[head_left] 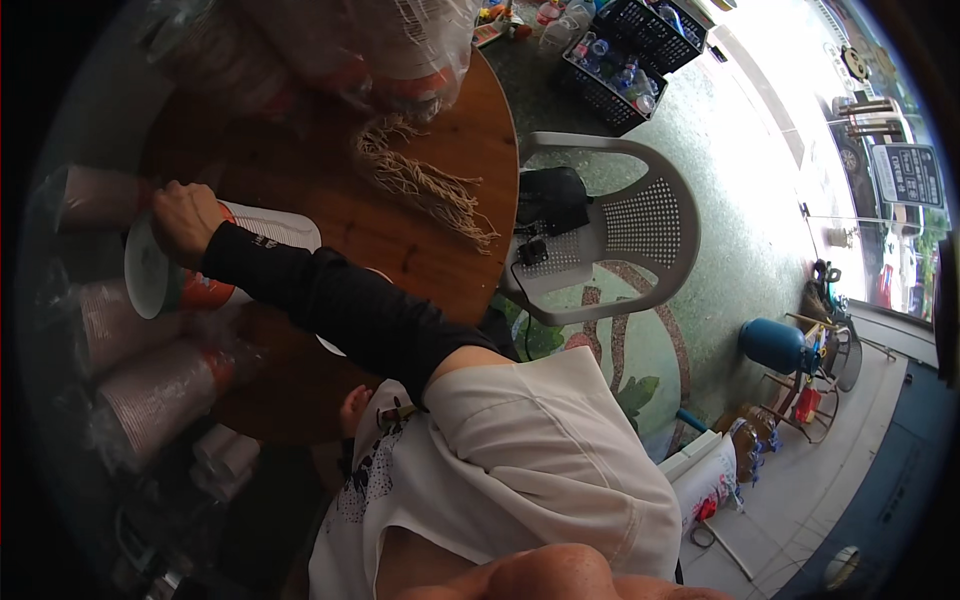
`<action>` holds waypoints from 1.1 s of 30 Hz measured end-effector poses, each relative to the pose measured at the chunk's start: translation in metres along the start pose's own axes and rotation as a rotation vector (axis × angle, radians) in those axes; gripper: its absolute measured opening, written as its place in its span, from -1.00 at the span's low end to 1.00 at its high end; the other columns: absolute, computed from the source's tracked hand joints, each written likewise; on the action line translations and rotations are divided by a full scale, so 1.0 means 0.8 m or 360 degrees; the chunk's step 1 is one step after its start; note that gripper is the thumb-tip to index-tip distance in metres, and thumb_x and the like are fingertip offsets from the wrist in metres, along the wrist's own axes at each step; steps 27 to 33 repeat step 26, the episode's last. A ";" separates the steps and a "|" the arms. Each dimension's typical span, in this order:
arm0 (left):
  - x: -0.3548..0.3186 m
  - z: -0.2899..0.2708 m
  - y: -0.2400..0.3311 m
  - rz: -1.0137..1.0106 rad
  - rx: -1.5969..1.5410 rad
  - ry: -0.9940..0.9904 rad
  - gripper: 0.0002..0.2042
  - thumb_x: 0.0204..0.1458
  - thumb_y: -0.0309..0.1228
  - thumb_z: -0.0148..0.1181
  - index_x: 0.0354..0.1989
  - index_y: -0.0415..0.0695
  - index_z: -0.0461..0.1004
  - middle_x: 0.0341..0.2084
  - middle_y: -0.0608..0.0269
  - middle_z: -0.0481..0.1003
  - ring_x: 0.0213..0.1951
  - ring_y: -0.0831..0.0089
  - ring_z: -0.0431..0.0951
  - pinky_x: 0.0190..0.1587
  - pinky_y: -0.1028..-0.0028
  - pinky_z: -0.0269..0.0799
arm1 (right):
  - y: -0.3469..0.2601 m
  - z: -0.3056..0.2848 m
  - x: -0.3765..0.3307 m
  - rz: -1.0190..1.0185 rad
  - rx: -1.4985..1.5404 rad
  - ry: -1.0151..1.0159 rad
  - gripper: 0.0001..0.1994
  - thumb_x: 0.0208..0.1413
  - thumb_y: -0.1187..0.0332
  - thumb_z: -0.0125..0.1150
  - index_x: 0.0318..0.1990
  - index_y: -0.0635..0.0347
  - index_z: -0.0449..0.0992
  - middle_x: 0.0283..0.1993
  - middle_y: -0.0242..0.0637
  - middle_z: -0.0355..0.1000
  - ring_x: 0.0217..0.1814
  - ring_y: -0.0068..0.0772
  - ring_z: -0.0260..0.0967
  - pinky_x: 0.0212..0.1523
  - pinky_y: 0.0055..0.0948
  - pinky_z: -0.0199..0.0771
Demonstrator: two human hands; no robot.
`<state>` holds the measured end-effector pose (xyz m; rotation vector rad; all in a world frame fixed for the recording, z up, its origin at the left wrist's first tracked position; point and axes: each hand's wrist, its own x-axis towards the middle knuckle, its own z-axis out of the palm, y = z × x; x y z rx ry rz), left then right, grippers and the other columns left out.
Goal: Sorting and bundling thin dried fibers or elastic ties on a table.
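My right arm, in a black sleeve, reaches across the round brown wooden table [390, 225]. My right hand [187, 222] is closed at the rim end of a stack of white paper cups [285, 228] with an orange-red band, lying on its side. The wide white cup end [147, 275] shows beside the wrist. My left hand [355, 408] is low at the table edge, close to my shirt; most of its fingers are hidden. Partly behind my right forearm, a white round rim [330, 347] shows. A bundle of tan twine [430, 190] lies across the table.
Plastic-wrapped cup stacks [160, 405] stand along the left, and more bagged stacks [400, 50] crowd the far side. A grey plastic chair [650, 215] holds a black bag [555, 200]. Beyond are black crates [610, 95] of bottles and a blue gas cylinder [775, 345].
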<state>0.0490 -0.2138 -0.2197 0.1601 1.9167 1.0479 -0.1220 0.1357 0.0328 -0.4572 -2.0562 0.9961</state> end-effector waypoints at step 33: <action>-0.140 -0.063 -0.303 -0.0752 0.1265 -0.0427 -0.56 0.00 0.03 -0.03 -0.01 0.06 0.40 -0.05 0.03 0.39 -0.13 0.18 0.45 -0.13 0.15 0.35 | 0.079 -0.077 -0.146 0.0928 0.1733 -0.0092 -0.83 0.16 0.46 -0.07 -0.16 0.29 0.42 -0.52 -0.38 0.37 -0.57 -0.66 0.33 -0.56 -0.69 0.35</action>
